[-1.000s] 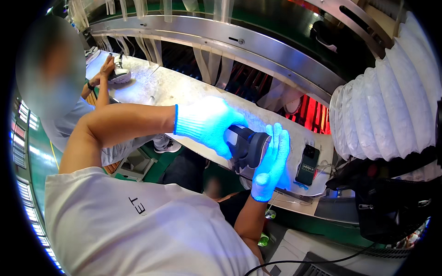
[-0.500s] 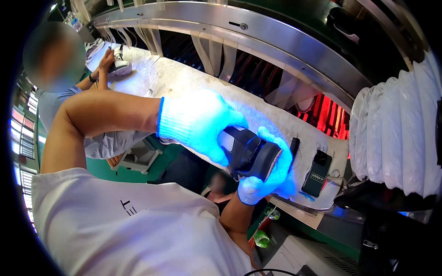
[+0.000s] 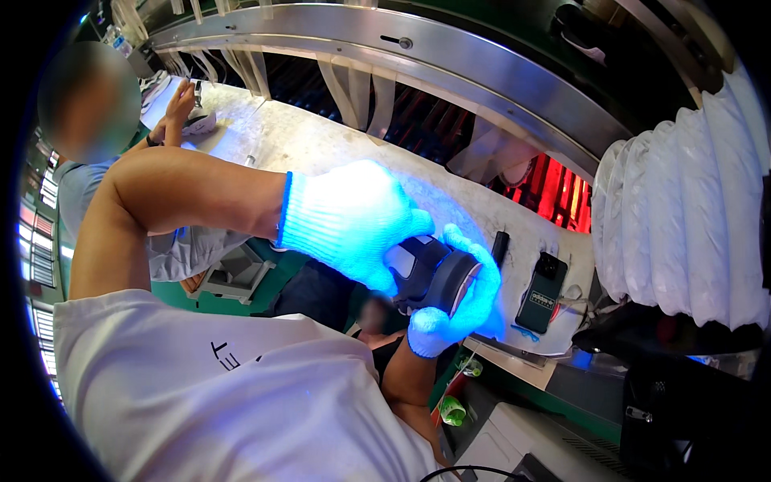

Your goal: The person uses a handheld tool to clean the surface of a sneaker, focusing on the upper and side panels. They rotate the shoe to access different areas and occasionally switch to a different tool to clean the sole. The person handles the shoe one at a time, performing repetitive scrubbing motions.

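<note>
White knit gloves on both: the left hand (image 3: 353, 221) clamps over the dark round part (image 3: 434, 273) while the right hand (image 3: 458, 309) cups it from below, above the workbench's (image 3: 321, 145) near edge. A phone (image 3: 542, 293) and black bar (image 3: 499, 247) lie just beyond; a co-worker's hand (image 3: 181, 104) rests at the far end.

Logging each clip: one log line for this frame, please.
left hand: on dark shoe | right hand: cupping its sole | phone: lying on workbench
</note>
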`<move>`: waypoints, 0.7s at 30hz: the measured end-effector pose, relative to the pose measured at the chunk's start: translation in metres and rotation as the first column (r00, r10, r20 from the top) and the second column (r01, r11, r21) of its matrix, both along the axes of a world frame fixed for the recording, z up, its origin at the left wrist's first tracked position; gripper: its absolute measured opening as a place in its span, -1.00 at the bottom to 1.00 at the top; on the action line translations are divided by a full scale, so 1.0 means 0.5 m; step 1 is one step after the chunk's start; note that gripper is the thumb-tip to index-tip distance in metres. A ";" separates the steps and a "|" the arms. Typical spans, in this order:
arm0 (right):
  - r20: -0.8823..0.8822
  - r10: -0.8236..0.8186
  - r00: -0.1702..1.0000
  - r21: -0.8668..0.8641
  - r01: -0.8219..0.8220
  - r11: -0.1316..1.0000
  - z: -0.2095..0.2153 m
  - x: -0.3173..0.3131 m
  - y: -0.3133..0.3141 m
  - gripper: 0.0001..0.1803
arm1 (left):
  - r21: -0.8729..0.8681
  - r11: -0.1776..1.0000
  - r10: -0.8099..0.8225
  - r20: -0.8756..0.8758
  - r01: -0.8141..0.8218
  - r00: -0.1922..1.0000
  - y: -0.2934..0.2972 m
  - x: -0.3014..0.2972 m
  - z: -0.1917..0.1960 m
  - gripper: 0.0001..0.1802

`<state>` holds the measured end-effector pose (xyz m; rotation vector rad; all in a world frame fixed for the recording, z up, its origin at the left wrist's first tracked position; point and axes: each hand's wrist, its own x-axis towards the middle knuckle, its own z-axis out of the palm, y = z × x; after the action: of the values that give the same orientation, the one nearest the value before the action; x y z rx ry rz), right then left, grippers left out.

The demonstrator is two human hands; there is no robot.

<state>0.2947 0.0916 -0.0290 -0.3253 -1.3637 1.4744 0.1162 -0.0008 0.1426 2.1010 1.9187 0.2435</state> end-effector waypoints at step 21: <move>0.090 -0.150 0.984 0.090 0.142 0.986 0.082 0.070 -0.080 0.02 | 0.121 0.976 -0.180 -0.016 0.181 0.984 -0.038 0.063 -0.055 -0.42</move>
<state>0.3299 0.0514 0.0118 -0.4391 -1.4428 1.2908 0.1476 -0.0199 0.1153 2.3405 1.7416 0.3242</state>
